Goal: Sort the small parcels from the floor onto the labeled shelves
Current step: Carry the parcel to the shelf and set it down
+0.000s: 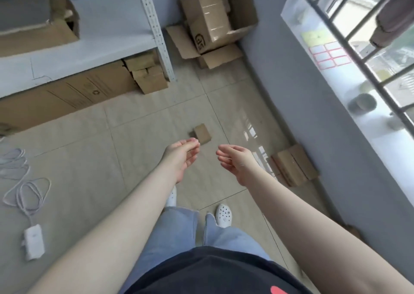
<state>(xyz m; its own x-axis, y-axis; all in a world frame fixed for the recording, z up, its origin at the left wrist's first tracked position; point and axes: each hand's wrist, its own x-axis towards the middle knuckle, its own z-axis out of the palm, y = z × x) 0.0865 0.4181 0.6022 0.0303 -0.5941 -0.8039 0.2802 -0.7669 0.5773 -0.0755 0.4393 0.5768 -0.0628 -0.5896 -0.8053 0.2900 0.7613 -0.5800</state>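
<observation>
Small parcel is lying on the floor just beyond the fingertips; likely light, stiff cardboard, best gripped across opposite sides. Left hand and right hand are hanging above it, palms facing, both empty and loosely spread. Count: one parcel ahead, another brown box lying right of the right hand.

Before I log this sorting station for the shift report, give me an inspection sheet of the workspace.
Surface: tiled floor, bare in the middle.
Job's things: one small parcel on the floor ahead of the hands; brown boxes by the right wall.
Clutter: large open carton in the corner; cartons under the shelf.
Grippers: left hand and right hand open, empty, above the floor.
Cables: white cable looped at left, with adapter.
Surroundings: windowsill and barred window at right.
</observation>
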